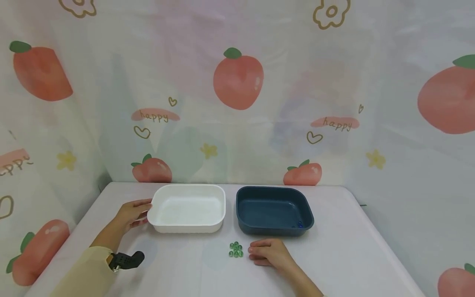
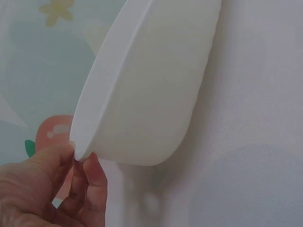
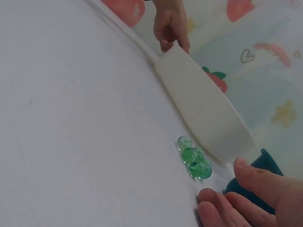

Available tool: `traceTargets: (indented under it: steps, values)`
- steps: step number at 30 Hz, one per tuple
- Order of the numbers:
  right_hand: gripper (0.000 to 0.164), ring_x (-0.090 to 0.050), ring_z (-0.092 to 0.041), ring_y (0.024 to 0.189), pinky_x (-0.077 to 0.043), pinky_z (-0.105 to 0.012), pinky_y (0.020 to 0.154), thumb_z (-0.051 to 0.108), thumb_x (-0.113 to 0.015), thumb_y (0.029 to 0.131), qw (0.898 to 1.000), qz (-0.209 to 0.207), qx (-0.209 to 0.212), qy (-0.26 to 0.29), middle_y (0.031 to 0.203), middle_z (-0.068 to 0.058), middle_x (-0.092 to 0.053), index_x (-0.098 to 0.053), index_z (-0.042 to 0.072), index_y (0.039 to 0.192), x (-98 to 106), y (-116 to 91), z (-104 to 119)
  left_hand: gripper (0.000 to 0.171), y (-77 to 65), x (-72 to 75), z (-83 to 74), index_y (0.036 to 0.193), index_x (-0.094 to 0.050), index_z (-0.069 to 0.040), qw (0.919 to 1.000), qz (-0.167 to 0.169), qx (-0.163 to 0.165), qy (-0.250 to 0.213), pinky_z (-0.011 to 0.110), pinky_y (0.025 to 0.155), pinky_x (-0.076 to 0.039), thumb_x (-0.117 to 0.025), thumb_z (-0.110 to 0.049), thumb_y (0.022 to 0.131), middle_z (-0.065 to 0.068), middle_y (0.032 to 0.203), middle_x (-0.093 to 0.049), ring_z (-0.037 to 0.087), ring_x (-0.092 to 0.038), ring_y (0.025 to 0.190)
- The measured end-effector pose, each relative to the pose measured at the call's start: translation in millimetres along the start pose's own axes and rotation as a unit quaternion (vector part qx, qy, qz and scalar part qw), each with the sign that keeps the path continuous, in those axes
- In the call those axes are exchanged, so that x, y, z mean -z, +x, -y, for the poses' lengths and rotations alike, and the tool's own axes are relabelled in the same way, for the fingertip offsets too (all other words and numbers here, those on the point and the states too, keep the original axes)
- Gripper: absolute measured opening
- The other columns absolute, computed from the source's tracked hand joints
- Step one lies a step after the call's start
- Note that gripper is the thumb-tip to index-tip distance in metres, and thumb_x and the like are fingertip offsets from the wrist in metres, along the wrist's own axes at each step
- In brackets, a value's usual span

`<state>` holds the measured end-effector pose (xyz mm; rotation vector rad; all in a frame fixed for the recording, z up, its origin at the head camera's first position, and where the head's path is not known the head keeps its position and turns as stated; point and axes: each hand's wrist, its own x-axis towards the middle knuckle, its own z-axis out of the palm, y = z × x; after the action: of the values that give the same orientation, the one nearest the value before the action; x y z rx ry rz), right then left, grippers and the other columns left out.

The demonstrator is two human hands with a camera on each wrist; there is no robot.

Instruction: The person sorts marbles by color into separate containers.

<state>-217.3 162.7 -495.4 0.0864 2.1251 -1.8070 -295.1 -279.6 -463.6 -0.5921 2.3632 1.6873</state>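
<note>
The left hand [image 1: 130,214] pinches the left rim of a white rectangular basin [image 1: 213,227], thumb on top and fingers under the edge, as the left wrist view shows. Several clear green glass marbles [image 1: 236,250] lie in a small cluster on the table in front of the two basins. Just to their right is the right hand [image 1: 272,253], low over the cloth with its fingers loosely bent and thumb apart, nothing between them. In the right wrist view, its fingertips [image 3: 207,195] are a short way from the marbles [image 3: 194,158].
A dark blue basin [image 1: 274,232] stands right of the white one, behind the right hand, with a few blue marbles [image 1: 300,225] in its front right corner. White cloth covers the table [image 1: 178,268]. A fruit-printed curtain [image 1: 237,144] rises behind and along both sides.
</note>
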Motion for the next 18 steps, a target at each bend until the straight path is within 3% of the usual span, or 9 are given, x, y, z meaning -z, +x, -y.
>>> traceTargets:
  steps: [10,18]
  values:
    - [0.036,-0.074,-0.02,0.078,-0.061,-0.032,0.07,0.005,-0.079,0.081,1.0,-0.019,0.014,-0.015,0.091,-0.016,-0.074,-0.067,-0.016,0.108,-12,6,2,0.056,-0.4,-0.8,0.0,0.145,-0.046,-0.004,1.0,-0.001,-0.002,-0.004,0.024,0.07,-0.056,-0.06,-0.031,0.099,0.025,0.143,-0.047,0.016,-0.064,0.093]
    - [0.028,-0.072,-0.016,0.073,-0.06,-0.03,0.066,0.004,-0.081,0.078,0.997,-0.036,0.031,-0.057,0.085,-0.013,-0.074,-0.071,-0.011,0.098,-23,6,3,0.055,-3.5,-0.2,0.1,0.144,-0.046,-0.002,1.0,0.002,-0.008,-0.005,0.024,0.07,-0.056,-0.06,-0.03,0.099,0.026,0.142,-0.048,0.012,-0.064,0.087]
